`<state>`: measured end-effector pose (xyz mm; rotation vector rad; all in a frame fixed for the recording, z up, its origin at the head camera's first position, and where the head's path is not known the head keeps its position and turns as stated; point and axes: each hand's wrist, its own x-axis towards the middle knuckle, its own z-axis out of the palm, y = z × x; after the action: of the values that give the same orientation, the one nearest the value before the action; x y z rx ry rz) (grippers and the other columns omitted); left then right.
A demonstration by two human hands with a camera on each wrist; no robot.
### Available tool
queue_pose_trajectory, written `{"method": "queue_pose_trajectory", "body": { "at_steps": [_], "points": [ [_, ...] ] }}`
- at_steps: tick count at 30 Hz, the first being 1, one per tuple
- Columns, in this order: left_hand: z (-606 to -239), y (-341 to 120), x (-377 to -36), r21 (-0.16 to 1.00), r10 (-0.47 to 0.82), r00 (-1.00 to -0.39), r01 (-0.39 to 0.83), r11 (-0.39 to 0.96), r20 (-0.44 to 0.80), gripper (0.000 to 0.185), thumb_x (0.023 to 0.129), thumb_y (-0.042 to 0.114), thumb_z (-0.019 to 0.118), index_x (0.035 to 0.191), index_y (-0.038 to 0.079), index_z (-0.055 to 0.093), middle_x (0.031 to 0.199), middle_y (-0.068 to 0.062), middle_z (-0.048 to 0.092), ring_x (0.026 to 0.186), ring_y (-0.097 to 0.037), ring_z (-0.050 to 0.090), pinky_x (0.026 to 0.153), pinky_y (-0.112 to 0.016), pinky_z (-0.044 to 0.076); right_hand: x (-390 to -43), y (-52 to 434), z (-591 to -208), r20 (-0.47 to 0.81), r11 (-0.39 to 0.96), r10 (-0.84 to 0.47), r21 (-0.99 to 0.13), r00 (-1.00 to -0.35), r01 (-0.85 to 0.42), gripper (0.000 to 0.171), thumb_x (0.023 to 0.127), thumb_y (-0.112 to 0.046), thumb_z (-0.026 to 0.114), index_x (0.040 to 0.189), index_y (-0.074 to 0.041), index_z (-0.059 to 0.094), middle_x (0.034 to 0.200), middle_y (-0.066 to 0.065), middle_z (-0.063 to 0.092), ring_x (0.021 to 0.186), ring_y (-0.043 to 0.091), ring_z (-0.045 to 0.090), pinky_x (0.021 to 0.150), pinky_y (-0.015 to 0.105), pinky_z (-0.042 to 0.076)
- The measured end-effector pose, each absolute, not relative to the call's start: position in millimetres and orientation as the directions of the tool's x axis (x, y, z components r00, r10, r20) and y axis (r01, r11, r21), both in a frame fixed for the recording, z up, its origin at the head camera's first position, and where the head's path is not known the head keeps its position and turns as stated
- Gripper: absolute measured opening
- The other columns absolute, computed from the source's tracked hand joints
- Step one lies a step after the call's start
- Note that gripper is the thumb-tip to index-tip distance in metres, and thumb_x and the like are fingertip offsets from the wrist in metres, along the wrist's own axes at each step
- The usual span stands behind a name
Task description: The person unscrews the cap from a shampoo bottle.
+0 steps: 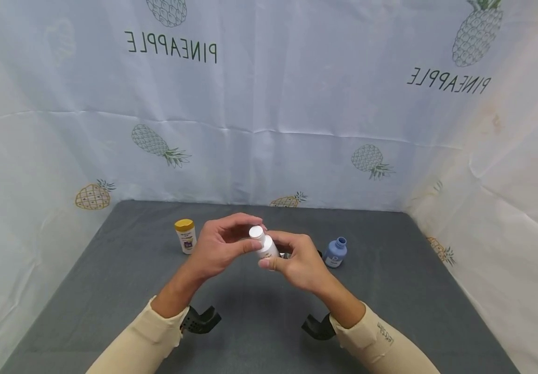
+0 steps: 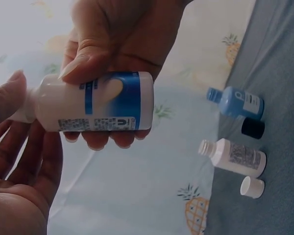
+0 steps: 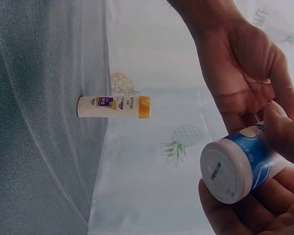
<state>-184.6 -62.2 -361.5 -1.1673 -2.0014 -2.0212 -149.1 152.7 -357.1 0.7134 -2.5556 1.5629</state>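
- Right hand [image 1: 303, 265] holds the white-and-blue bottle [image 2: 95, 107] mid-air over the centre of the grey mat [image 1: 109, 291]; thumb on top, fingers curled under the body, firm wrap.
- Left hand [image 1: 219, 246] is at the bottle's cap [image 1: 256, 232]; thumb and fingertips close round it in a pinch, palm open behind.
- Bottle is tilted, cap end toward 11 o'clock from the right hand in the head view, base toward the right wrist camera.
- Judgement: cap work is in hand. Do it well by keeping the right hand's wrap fixed on the body, turning only the cap with the left fingertips, and bringing the neck upright so nothing spills.
- Cannot tell from these views whether the cap is tight or loose.
- Around: yellow-capped bottle [image 1: 185, 236] stands upright at 9 o'clock from the hands, well apart.
- Blue bottle [image 1: 336, 252] at 3 o'clock, uncapped, with a black cap [image 2: 253, 128] just beside it.
- Small white bottle [image 2: 233, 156], open, with its white cap [image 2: 252, 187] beside it; mostly hidden behind the right hand in the head view.
- Nothing blocks the hands; loose caps and open bottles near the right hand are the tip-over risk when setting down.
- Pineapple-print sheet [image 1: 269, 130] walls the mat on three sides.
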Motion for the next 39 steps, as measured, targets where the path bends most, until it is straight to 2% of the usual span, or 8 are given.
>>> {"method": "queue_pose_trajectory", "body": {
  "at_steps": [6, 13, 17, 22, 26, 31, 36, 39],
  "points": [
    [-362.5, -58.3, -185.5, 0.813, 0.44, -0.697, 0.56, -0.159, 0.566, 0.038, 0.088, 0.0, 0.081, 0.124, -0.005, 0.069, 0.117, -0.005, 0.066, 0.101, -0.01, 0.067, 0.094, -0.025, 0.06, -148.8, 152.9, -357.7, 0.272, 0.377, -0.354, -0.834, -0.895, -0.402, 0.043, 0.088, -0.01, 0.083, 0.13, -0.01, 0.072, 0.121, 0.008, 0.077, 0.098, 0.018, 0.073, 0.085, 0.027, 0.061],
    [-360.2, -60.6, -185.0, 0.818, 0.474, -0.678, 0.54, -0.197, 0.562, 0.033, 0.092, 0.0, 0.076, 0.123, -0.01, 0.066, 0.121, -0.023, 0.062, 0.107, -0.01, 0.066, 0.098, -0.025, 0.059, -148.4, 153.4, -357.8, 0.273, 0.388, -0.353, -0.828, -0.895, -0.406, 0.044, 0.089, -0.01, 0.082, 0.131, -0.009, 0.071, 0.122, 0.008, 0.077, 0.099, 0.019, 0.073, 0.085, 0.027, 0.061],
    [-357.0, -64.1, -185.4, 0.822, 0.507, -0.665, 0.539, -0.181, 0.548, 0.031, 0.094, -0.002, 0.073, 0.123, -0.01, 0.065, 0.123, -0.021, 0.064, 0.108, -0.011, 0.068, 0.098, -0.026, 0.06, -148.3, 153.7, -357.5, 0.283, 0.395, -0.351, -0.819, -0.893, -0.415, 0.046, 0.088, -0.009, 0.083, 0.132, -0.008, 0.071, 0.123, 0.01, 0.076, 0.101, 0.02, 0.073, 0.088, 0.028, 0.06],
    [-352.8, -65.0, -185.2, 0.823, 0.522, -0.674, 0.558, -0.106, 0.524, 0.035, 0.093, -0.004, 0.073, 0.127, -0.006, 0.066, 0.122, -0.021, 0.066, 0.107, -0.012, 0.069, 0.095, -0.026, 0.06, -148.0, 154.2, -357.3, 0.292, 0.388, -0.358, -0.817, -0.887, -0.426, 0.046, 0.089, -0.01, 0.083, 0.132, -0.006, 0.07, 0.123, 0.011, 0.076, 0.1, 0.019, 0.073, 0.088, 0.03, 0.061],
    [-349.7, -64.7, -186.6, 0.783, 0.545, -0.628, 0.615, -0.09, 0.555, 0.034, 0.094, -0.004, 0.071, 0.128, -0.003, 0.067, 0.12, -0.021, 0.066, 0.104, -0.011, 0.066, 0.094, -0.027, 0.061, -147.9, 154.5, -357.1, 0.289, 0.387, -0.358, -0.819, -0.888, -0.423, 0.045, 0.089, -0.011, 0.083, 0.132, -0.007, 0.07, 0.123, 0.011, 0.076, 0.1, 0.019, 0.073, 0.088, 0.034, 0.061],
    [-343.5, -65.4, -187.7, 0.714, 0.552, -0.58, 0.699, -0.041, 0.599, 0.028, 0.093, -0.002, 0.074, 0.121, 0.002, 0.071, 0.113, -0.016, 0.069, 0.096, -0.011, 0.066, 0.085, -0.027, 0.061, -148.1, 154.9, -357.2, 0.285, 0.384, -0.35, -0.825, -0.892, -0.414, 0.044, 0.089, -0.01, 0.083, 0.131, -0.01, 0.071, 0.122, 0.008, 0.077, 0.099, 0.018, 0.073, 0.088, 0.039, 0.062],
    [-338.0, -66.9, -187.5, 0.682, 0.539, -0.591, 0.73, 0.042, 0.6, 0.027, 0.089, 0.001, 0.08, 0.114, 0.006, 0.073, 0.106, -0.009, 0.072, 0.083, -0.012, 0.063, 0.071, -0.025, 0.057, -147.8, 154.8, -357.1, 0.292, 0.384, -0.343, -0.824, -0.893, -0.417, 0.042, 0.088, -0.009, 0.083, 0.129, -0.009, 0.072, 0.12, 0.008, 0.077, 0.097, 0.016, 0.073, 0.086, 0.035, 0.062],
    [-335.8, -68.3, -187.2, 0.689, 0.533, -0.611, 0.722, 0.07, 0.586, 0.025, 0.087, 0.003, 0.083, 0.11, 0.006, 0.073, 0.101, -0.008, 0.073, 0.081, -0.012, 0.063, 0.07, -0.025, 0.057, -147.4, 154.8, -356.5, 0.299, 0.381, -0.34, -0.823, -0.892, -0.421, 0.042, 0.087, -0.009, 0.084, 0.128, -0.008, 0.072, 0.119, 0.009, 0.078, 0.097, 0.016, 0.072, 0.086, 0.034, 0.062]
  ]
}}
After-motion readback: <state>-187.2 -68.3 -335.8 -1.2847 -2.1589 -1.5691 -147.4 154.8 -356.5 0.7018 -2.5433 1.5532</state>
